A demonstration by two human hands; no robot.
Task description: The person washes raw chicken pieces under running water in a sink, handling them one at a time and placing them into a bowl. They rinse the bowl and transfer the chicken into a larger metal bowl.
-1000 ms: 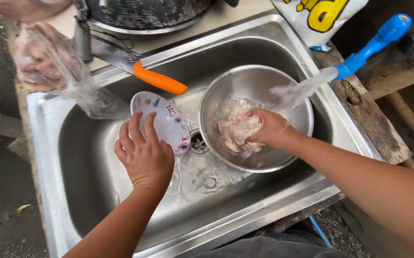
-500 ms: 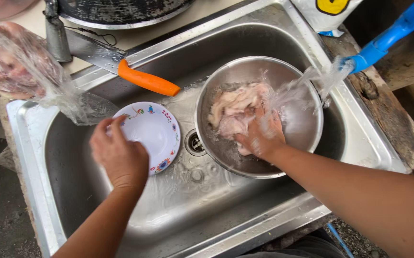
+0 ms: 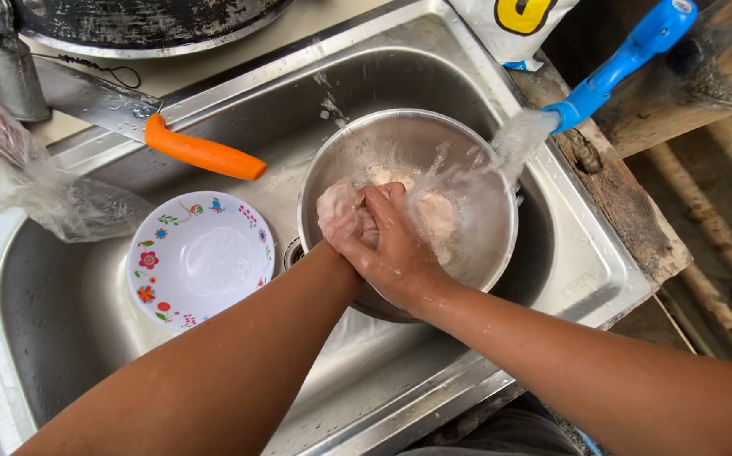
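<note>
I hold a pale, soft piece of raw meat inside the round stainless steel bowl, which stands in the steel sink. My right hand is closed over the meat from above. My left hand is hidden under it, so I cannot tell its grip. Water from the blue plastic tap falls into the bowl. To wash well, I think I should rub gently and keep the meat low, so less water splashes out. Beside the bowl lies a white plate with small flowers. A knife with an orange handle rests on the sink edge. A clear plastic bag hangs over the left corner, and the wooden ledge is wet.
</note>
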